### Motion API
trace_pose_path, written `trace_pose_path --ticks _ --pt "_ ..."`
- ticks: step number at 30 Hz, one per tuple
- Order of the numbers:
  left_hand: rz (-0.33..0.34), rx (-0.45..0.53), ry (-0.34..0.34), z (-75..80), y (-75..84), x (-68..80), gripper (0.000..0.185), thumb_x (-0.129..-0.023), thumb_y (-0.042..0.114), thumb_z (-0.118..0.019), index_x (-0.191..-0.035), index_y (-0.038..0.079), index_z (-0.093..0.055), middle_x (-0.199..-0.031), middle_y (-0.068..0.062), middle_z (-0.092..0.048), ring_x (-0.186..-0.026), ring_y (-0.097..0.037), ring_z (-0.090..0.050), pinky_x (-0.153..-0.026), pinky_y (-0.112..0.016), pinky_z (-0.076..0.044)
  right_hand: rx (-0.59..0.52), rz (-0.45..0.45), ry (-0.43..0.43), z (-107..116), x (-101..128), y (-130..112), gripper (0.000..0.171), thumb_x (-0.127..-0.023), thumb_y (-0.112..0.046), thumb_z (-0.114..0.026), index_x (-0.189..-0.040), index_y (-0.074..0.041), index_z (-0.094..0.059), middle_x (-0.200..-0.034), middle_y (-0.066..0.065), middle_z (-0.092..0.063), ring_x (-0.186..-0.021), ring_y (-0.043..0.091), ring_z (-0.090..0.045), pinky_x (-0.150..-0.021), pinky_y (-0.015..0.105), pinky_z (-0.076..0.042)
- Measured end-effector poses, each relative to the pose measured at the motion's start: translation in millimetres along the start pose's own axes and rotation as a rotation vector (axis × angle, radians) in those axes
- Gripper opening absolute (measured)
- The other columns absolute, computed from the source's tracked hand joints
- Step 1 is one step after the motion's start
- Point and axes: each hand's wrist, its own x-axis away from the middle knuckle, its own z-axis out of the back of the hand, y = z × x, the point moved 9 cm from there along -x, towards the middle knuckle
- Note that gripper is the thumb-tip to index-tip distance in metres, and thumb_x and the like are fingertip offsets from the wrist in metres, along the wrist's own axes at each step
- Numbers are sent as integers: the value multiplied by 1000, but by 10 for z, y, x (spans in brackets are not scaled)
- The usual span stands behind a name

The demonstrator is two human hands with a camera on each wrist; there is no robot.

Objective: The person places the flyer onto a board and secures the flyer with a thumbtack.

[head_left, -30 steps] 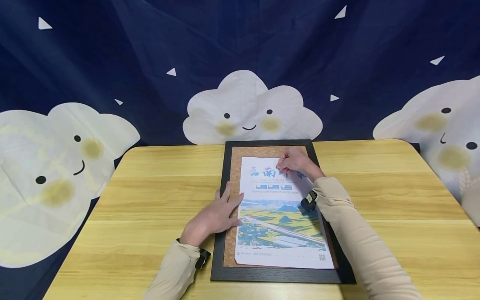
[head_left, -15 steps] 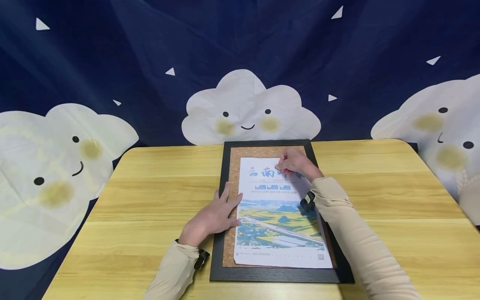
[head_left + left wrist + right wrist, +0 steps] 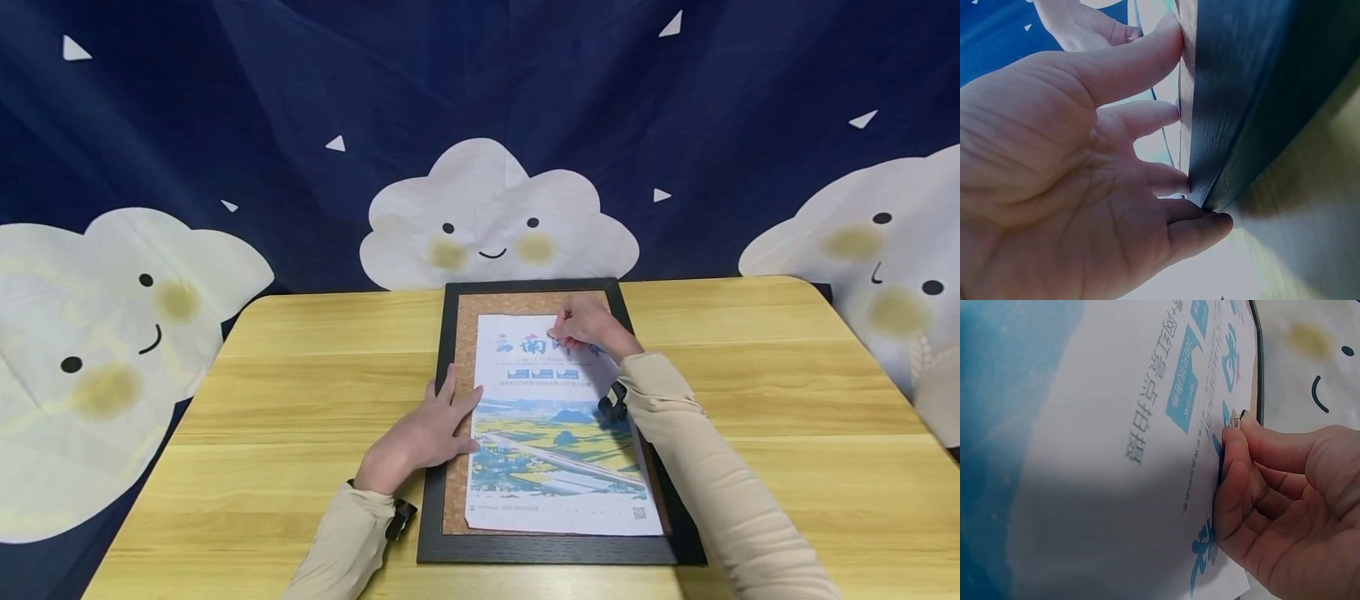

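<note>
The poster lies on the cork board at table centre. Left hand, fingers spread, steadies its 9 o'clock edge; right hand pinches a small pin-like thing near 12 o'clock. Pinning seems underway; pressing straight down comes next.

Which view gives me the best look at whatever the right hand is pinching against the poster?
The right wrist view: the right hand pinches a small pale pin-like thing at the poster, too small to name. The head view shows only the curled hand on the poster's top. The left wrist view shows just its knuckles.
</note>
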Motion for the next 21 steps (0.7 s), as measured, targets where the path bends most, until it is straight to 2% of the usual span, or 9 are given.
trace_pose_path --ticks 5,12,21 --pt "2 -2 1 -3 -5 -6 71 -102 23 -69 -164 16 -34 -173 -17 6 -155 -50 -3 -61 -36 -50 32 11 -2 -7 -14 -8 18 -96 -5 -73 -80 1 -69 -65 4 -65 -57 11 -57 -53 22 -46" --pt "8 2 1 -18 -20 -12 71 -102 23 -69 -164 17 -35 -173 -16 6 -155 -49 -3 -59 -35 -49 140 16 2 -35 -37 -59 17 -96 -6 -73 -81 0 -70 -62 2 -61 -57 12 -53 -54 24 -41" --pt "4 -3 -4 -23 -21 -6 71 -102 24 -68 -164 17 -34 -173 -17 7 -155 -48 -3 -58 -35 -48 137 2 16 -34 -30 -44 16 -95 -7 -74 -81 0 -71 -65 4 -63 -59 14 -55 -55 26 -42"
